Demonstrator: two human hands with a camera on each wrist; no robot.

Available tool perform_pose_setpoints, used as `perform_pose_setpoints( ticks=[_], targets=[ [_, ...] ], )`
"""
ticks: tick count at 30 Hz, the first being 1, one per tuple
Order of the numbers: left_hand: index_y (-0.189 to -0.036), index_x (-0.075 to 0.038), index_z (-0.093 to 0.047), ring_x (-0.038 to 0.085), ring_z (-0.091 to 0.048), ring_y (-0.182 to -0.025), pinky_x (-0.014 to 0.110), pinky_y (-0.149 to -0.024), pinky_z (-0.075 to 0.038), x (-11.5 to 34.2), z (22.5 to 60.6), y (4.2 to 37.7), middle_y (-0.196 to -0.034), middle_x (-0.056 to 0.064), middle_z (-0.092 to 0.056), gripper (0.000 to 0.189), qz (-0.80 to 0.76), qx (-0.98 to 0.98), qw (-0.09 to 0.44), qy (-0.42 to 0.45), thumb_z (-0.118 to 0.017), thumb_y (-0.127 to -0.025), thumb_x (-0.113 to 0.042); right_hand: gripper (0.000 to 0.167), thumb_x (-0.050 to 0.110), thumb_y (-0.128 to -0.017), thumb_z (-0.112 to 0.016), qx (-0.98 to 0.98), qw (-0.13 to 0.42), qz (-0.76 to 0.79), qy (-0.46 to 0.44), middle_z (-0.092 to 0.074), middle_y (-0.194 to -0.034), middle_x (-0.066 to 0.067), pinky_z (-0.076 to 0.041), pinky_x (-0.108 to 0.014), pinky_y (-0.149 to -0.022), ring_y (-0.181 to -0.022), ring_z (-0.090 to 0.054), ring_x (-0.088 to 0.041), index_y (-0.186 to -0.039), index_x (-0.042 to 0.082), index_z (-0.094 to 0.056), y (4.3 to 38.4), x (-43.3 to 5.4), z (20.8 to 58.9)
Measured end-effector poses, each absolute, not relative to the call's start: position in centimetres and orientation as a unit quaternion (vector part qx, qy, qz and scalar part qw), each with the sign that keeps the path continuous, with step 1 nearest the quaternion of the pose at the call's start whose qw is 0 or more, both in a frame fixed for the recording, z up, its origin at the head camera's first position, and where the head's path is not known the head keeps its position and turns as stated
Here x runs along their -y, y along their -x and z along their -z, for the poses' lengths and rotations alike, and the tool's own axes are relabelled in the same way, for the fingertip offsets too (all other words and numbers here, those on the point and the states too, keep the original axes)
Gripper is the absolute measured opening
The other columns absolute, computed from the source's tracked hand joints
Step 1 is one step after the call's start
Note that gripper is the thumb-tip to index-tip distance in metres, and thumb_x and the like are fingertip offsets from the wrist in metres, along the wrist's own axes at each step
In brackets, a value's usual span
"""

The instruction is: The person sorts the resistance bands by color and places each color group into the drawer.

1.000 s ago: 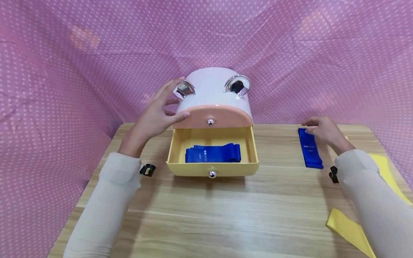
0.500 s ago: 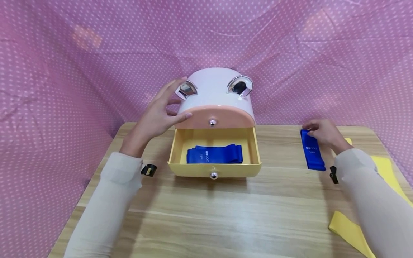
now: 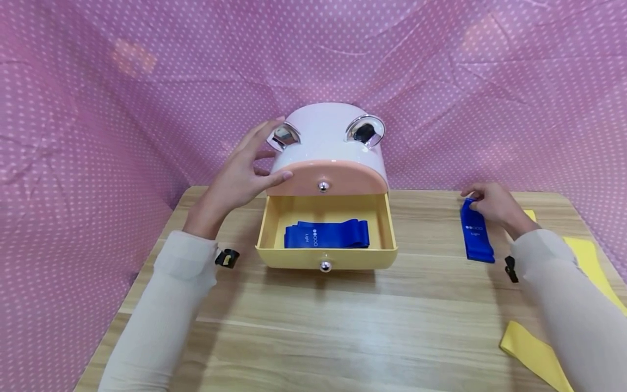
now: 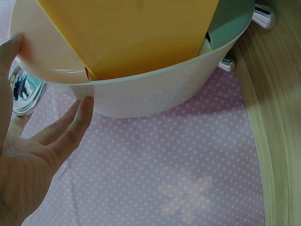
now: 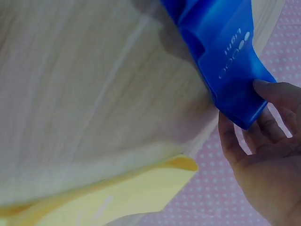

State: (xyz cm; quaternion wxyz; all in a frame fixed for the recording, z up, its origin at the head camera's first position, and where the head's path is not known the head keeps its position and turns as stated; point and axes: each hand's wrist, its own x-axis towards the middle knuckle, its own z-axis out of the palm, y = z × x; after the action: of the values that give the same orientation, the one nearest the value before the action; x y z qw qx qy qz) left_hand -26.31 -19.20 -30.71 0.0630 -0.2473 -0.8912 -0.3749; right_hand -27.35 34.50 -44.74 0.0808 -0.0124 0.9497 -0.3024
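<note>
A white storage box [image 3: 318,130] with silver ears stands at the back of the table, its lower yellow drawer [image 3: 289,257] pulled out. Inside the drawer lies a folded blue resistance band [image 3: 338,234]. My left hand [image 3: 235,177] rests at the box's left side, thumb on the peach upper front and fingertips touching the side wall [image 4: 146,96] in the left wrist view. On the right, my right hand [image 3: 497,201] pinches the far end of another blue resistance band [image 5: 235,61], marked "Light", between thumb and fingers. That end is bent upward.
Yellow resistance bands [image 3: 534,354] lie at the table's right side, partly hidden under my right forearm. The wooden table [image 3: 362,332] extends in front of the drawer. Pink dotted cloth [image 3: 196,81] hangs around the back and sides.
My right fingers have closed on the blue band's far end, lifting it slightly and shifting the band a little. My left hand stays on the box; the head view has shifted slightly.
</note>
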Motion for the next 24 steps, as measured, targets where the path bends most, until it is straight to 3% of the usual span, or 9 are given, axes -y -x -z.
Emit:
perform_pose_setpoints(
  ticks=[4,10,18,21,24],
  targets=[
    [-0.164,-0.048,-0.026,0.034,-0.058,-0.136,0.046,-0.097,-0.065,19.2,30.8,26.3,-0.172,-0.002,-0.024,0.094,0.371,0.892,0.065,0.249,-0.084,-0.091,-0.031,0.032,-0.006,-0.1,-0.053,-0.952,0.097,0.287,0.042,-0.061,-0.119,-0.037,-0.06,-0.036,-0.073,-0.105,-0.062,-0.047,-0.13,-0.011,-0.061,27.0,-34.7,43.7],
    [-0.163,-0.048,-0.026,0.034,-0.059,-0.135,0.047,-0.095,-0.066,19.3,30.8,26.3,-0.171,-0.002,-0.025,0.094,0.37,0.891,0.067,0.253,-0.084,-0.091,-0.031,0.033,-0.01,-0.097,-0.052,-0.956,0.102,0.255,0.103,-0.062,-0.117,-0.04,-0.064,-0.047,-0.072,-0.104,-0.064,-0.052,-0.13,-0.013,-0.061,26.1,-34.3,41.2],
    [-0.165,-0.041,-0.027,0.038,-0.058,-0.137,0.05,-0.097,-0.065,19.2,30.6,26.2,-0.172,-0.001,-0.025,0.093,0.374,0.891,0.065,0.25,-0.083,-0.092,-0.028,0.034,-0.013,-0.095,-0.052,-0.959,0.097,0.228,0.137,-0.063,-0.112,-0.031,-0.06,-0.038,-0.064,-0.094,-0.068,-0.041,-0.128,-0.011,-0.063,24.1,-32.8,37.6],
    [-0.165,-0.04,-0.027,0.038,-0.057,-0.137,0.05,-0.097,-0.064,19.2,30.6,26.3,-0.172,0.0,-0.024,0.093,0.374,0.891,0.063,0.25,-0.083,-0.092,-0.029,0.031,-0.013,-0.096,-0.054,-0.96,0.08,0.22,0.156,-0.066,-0.114,-0.029,-0.065,-0.046,-0.07,-0.1,-0.069,-0.049,-0.124,-0.01,-0.065,23.0,-32.0,36.1],
    [-0.165,-0.042,-0.027,0.038,-0.057,-0.137,0.051,-0.098,-0.064,19.2,30.7,26.3,-0.172,-0.001,-0.024,0.093,0.377,0.89,0.061,0.249,-0.083,-0.092,-0.028,0.028,-0.012,-0.097,-0.056,-0.959,0.063,0.22,0.168,-0.066,-0.116,-0.031,-0.067,-0.047,-0.067,-0.102,-0.069,-0.055,-0.123,-0.007,-0.066,22.1,-31.1,34.7]
  ],
)
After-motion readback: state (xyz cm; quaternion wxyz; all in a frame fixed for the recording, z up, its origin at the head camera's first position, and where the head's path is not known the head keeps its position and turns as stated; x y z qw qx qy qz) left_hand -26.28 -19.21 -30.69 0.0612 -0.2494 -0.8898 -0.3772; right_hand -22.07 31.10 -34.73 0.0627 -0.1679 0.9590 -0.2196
